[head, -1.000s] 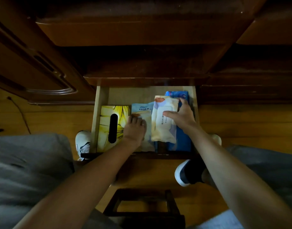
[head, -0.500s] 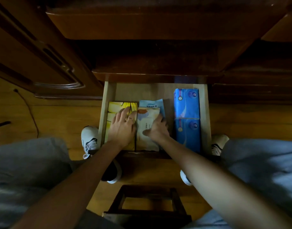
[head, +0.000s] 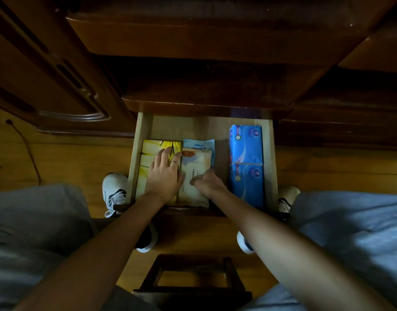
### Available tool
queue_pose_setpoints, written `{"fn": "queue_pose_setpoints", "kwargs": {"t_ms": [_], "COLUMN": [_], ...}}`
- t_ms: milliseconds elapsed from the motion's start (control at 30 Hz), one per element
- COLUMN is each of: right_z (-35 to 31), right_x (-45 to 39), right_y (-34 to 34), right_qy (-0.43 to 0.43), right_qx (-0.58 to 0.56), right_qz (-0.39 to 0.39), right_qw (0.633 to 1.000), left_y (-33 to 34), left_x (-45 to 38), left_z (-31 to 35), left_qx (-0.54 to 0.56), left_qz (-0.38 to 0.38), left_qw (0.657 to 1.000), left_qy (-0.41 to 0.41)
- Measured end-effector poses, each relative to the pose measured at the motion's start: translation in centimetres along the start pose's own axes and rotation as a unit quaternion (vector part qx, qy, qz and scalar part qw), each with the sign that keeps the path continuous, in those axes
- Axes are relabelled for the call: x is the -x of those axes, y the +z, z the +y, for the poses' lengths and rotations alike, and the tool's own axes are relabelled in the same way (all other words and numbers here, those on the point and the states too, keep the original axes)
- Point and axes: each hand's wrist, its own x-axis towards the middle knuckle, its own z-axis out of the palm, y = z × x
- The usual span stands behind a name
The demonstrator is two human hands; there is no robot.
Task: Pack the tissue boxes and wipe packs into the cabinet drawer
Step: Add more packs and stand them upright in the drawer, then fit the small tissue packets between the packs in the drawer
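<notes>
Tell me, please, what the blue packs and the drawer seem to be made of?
The blue packs: likely thin glossy plastic film, since the wrap shines and shows seams.
The drawer: pale, unpainted wood or plywood by its look, with a matt, faintly grained wall. The dim light leaves the exact finish uncertain.

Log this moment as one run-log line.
left hand: flat on yellow tissue box | right hand: on cream wipe pack, grip unclear | blue packs: right side of drawer | drawer: open
</notes>
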Motion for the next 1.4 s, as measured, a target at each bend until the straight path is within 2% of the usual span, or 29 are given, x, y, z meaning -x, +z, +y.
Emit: {"fn": "queue_pose_setpoints", "kwargs": {"t_ms": [167, 300, 400, 467, 500, 567, 667, 733, 767, 800, 900, 933, 967, 1100, 1167, 1233, 1333, 1400], "right_z": [-0.1, -1.2, -3.0, -4.9, -6.0, -8.6, -12.3, -14.9, -16.1, -17.2, -19.3, -19.6, -19.9, -21.9, -23.7, -25.9, -29.4, -31.7], "right_x": [1.3, 3.4, 6.8, 9.8, 11.6, 16.3, 24.2, 28.0, 29.3, 30.1, 30.2, 29.7, 29.3, 28.4, 27.9, 27.0, 24.7, 23.0], "right_y": [-1.8, -4.9, -8.4, -11.4, -13.2, -17.1, -22.5, -26.2, -28.0, -29.7, -32.7, -33.0, -33.2, -34.7, -35.9, -37.1, -40.2, -42.9], "right_qy": [0.019, -0.061, -0.129, -0.198, -0.251, -0.373, -0.514, -0.549, -0.544, -0.524, -0.403, -0.386, -0.387, -0.433, -0.429, -0.415, -0.391, -0.368], "right_qx": [-0.05, -0.032, -0.008, 0.001, 0.002, 0.006, 0.058, 0.122, 0.158, 0.199, 0.317, 0.331, 0.331, 0.315, 0.303, 0.28, 0.275, 0.274], "right_qz": [0.038, 0.029, 0.0, 0.042, 0.083, 0.174, 0.328, 0.444, 0.485, 0.505, 0.485, 0.486, 0.499, 0.58, 0.595, 0.592, 0.577, 0.53], "right_qw": [0.998, 0.997, 0.992, 0.979, 0.964, 0.911, 0.791, 0.698, 0.666, 0.656, 0.708, 0.711, 0.701, 0.614, 0.608, 0.632, 0.663, 0.713], "left_y": [-1.6, -5.4, -11.1, -16.2, -18.9, -24.6, -32.7, -37.3, -39.3, -41.0, -44.4, -45.1, -45.6, -47.0, -47.8, -48.3, -48.2, -48.0], "left_x": [-0.1, 0.2, 0.0, -0.1, -0.1, -0.1, 0.0, -0.3, -0.7, -1.2, -3.9, -5.0, -6.1, -11.4, -14.4, -17.6, -22.1, -24.8], "left_z": [0.1, 0.9, 2.2, 3.5, 4.3, 5.9, 8.4, 9.9, 10.4, 10.9, 11.5, 11.6, 11.7, 12.6, 13.2, 13.9, 15.7, 17.4], "left_qx": [-0.011, 0.014, 0.033, 0.031, 0.029, 0.024, 0.019, 0.006, 0.0, -0.004, -0.012, -0.012, -0.011, 0.002, 0.019, 0.025, 0.021, 0.025], "left_qz": [-0.024, -0.03, 0.03, 0.121, 0.174, 0.283, 0.404, 0.45, 0.457, 0.45, 0.378, 0.357, 0.345, 0.323, 0.292, 0.262, 0.242, 0.236], "left_qw": [1.0, 0.999, 0.999, 0.99, 0.981, 0.949, 0.895, 0.87, 0.866, 0.871, 0.911, 0.922, 0.927, 0.938, 0.95, 0.96, 0.962, 0.956], "left_qy": [-0.011, -0.023, 0.011, 0.059, 0.084, 0.136, 0.187, 0.2, 0.202, 0.199, 0.163, 0.151, 0.144, 0.125, 0.106, 0.098, 0.128, 0.171]}}
